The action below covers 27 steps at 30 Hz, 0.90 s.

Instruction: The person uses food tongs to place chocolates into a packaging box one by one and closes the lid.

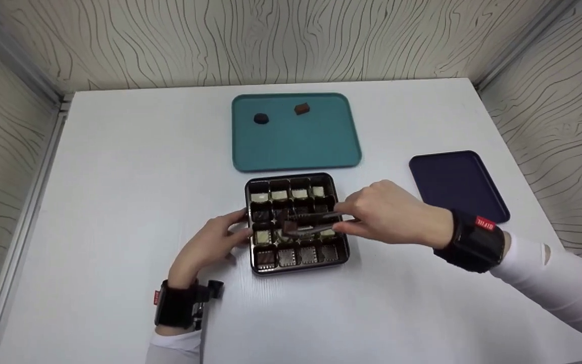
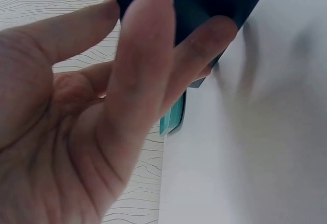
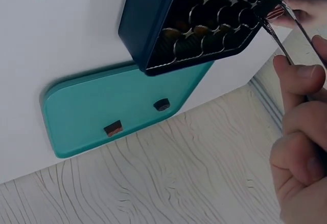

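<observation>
My right hand [image 1: 382,212] grips a pair of metal tongs [image 1: 316,230]. Between the tong tips sits a dark brown chocolate [image 1: 290,226], just over the middle left of a divided box [image 1: 301,269]. In the right wrist view that piece [image 3: 276,13] shows reddish stripes. White and dark chocolates lie in rows of the box's compartments; one dark piece [image 1: 265,259] is in the front left corner. My left hand [image 1: 215,240] touches the box's left side with thumb and fingers extended. The left wrist view shows these fingertips against the dark blue wall [image 2: 199,1].
Behind the box lies a teal tray [image 1: 296,146], bearing a round dark chocolate [image 1: 261,119] and a brown block-shaped one [image 1: 301,108]. A smaller navy tray [image 1: 457,182] is on the right, beyond my right forearm. Patterned walls border the white table [image 1: 134,167].
</observation>
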Motion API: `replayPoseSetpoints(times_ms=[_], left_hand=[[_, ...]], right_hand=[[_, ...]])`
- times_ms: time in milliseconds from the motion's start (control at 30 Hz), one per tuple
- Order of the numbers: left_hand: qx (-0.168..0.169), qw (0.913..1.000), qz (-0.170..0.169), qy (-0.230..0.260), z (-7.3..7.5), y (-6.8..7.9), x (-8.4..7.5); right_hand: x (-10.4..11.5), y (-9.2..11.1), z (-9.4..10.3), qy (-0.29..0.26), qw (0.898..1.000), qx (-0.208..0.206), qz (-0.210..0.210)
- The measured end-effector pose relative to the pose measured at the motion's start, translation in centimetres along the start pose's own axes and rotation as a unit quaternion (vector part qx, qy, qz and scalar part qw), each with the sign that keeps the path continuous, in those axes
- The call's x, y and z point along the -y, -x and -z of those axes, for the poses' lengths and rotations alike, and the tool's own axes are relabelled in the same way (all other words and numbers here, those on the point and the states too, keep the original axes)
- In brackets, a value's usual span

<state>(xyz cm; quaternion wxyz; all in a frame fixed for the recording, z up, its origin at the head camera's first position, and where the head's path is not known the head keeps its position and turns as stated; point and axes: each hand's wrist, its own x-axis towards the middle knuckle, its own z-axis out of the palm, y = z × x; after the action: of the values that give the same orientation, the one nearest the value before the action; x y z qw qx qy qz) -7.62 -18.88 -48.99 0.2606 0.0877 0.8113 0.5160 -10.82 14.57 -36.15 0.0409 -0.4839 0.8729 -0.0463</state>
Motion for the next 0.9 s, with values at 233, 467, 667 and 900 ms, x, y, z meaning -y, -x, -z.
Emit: replayPoseSetpoints(times_ms=[233, 467, 667, 900], left_hand=[[-0.002, 0.9999, 0.009, 0.008, 0.2, 0.1, 0.1], [-0.003, 0.9999, 0.012, -0.011, -0.1, -0.2, -0.3], [-0.005, 0.9999, 0.008, -0.013, -0.1, 0.0, -0.5], [-0.013, 0.9995, 0.013, -0.026, -0.1, 0.1, -0.3]], right_hand=[[2.0, 0.1, -0.4, 0.042, 0.997, 0.001, 0.06], [3.0, -0.3, -0.3, 0.074, 0.994, 0.027, 0.074], [3.5, -1.3, -0.1, 0.094, 0.991, 0.066, 0.072], [4.3, -3.4, -0.1, 0.112, 0.987, 0.086, 0.082]])
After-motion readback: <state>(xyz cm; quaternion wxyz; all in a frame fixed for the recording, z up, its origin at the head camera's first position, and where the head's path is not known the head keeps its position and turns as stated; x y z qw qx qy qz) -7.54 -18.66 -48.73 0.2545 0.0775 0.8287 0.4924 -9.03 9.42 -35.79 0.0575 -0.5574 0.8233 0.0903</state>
